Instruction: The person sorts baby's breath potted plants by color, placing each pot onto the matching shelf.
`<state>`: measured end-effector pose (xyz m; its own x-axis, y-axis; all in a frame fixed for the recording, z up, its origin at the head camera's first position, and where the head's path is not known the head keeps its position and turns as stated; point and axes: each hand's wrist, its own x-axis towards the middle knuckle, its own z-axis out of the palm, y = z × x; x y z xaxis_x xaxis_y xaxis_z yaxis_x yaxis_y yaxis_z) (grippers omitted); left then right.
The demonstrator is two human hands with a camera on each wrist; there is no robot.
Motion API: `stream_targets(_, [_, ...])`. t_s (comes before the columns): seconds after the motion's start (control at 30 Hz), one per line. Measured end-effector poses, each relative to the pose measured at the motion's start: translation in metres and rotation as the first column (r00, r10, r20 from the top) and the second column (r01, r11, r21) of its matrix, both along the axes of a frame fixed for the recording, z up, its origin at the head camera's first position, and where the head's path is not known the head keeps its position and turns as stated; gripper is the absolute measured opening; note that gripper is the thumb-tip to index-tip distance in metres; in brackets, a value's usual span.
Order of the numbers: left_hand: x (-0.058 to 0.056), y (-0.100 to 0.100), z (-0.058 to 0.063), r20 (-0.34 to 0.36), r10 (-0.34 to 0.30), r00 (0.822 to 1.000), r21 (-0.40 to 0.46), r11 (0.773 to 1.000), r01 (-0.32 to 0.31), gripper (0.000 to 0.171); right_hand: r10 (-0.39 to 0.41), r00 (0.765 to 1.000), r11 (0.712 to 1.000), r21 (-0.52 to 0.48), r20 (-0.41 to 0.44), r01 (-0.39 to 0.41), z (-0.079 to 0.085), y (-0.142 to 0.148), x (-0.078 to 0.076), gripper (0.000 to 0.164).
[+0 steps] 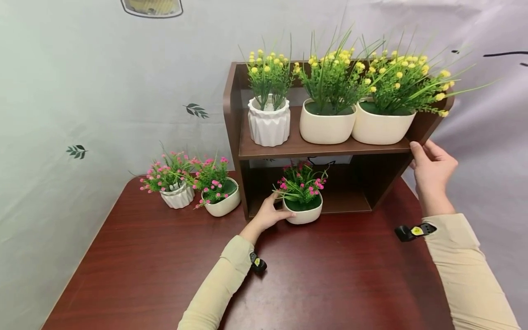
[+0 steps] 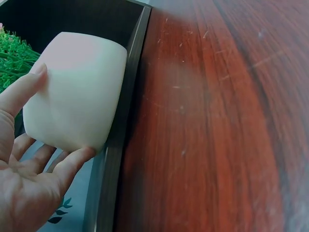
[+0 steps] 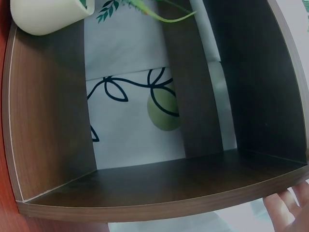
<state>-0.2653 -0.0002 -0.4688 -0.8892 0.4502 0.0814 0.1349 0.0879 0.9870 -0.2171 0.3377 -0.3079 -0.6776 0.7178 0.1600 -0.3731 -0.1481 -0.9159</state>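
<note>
A: What does the left hand (image 1: pixel 267 215) have?

B: It's clasping a cream, rounded oval pot of pink flowers (image 1: pixel 304 217), thumb towards the front, fingers round the left end.

A: Where's that pot?

B: At the front edge of the lower tier of a dark brown wooden two-tier shelf (image 1: pixel 326 151), jutting past that edge. Whether its base rests on the board, I can't tell.

A: And the right hand (image 1: pixel 435 167)?

B: Pinching the shelf's right side by the upper tier's front right corner, thumb in front.

A: What's on that tier?

B: A white fluted pot of yellow flowers (image 1: pixel 269 127) near the left edge, then two cream oval pots of yellow flowers (image 1: pixel 327 128) towards the right edge.

A: And further left?

B: Near the back left corner of a glossy red-brown wooden table (image 1: pixel 330 270), a white fluted pot of pink flowers (image 1: pixel 178 198); beside the shelf's left side, a second cream oval pot of pink flowers (image 1: pixel 223 206).
</note>
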Motion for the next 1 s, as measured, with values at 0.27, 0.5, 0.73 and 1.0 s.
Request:
stream_targets(0.27, [-0.003,0.01,-0.002,-0.031,-0.031,0.999,0.043,0.999,0.032,0.068,-0.01,1.0,1.0,0.008,-0.016,0.01,0.0,0.002,0.0,0.025])
stream_targets(0.5, [-0.002,0.016,-0.01,-0.016,0.052,0.999,0.069,0.996,-0.05,0.063,0.002,1.0,1.0,-0.013,-0.006,-0.002,-0.001,0.001,-0.001,0.024])
stream_targets(0.73, [0.005,0.025,-0.01,-0.127,0.163,0.978,-0.028,0.985,-0.167,0.061,-0.024,0.999,0.999,0.022,-0.031,0.025,0.001,0.003,0.0,0.023])
stream_targets(1.0, [0.012,0.041,-0.016,-0.108,0.254,0.961,0.096,0.965,-0.244,0.053,-0.038,0.999,0.997,0.067,0.02,0.037,-0.001,0.002,0.001,0.021])
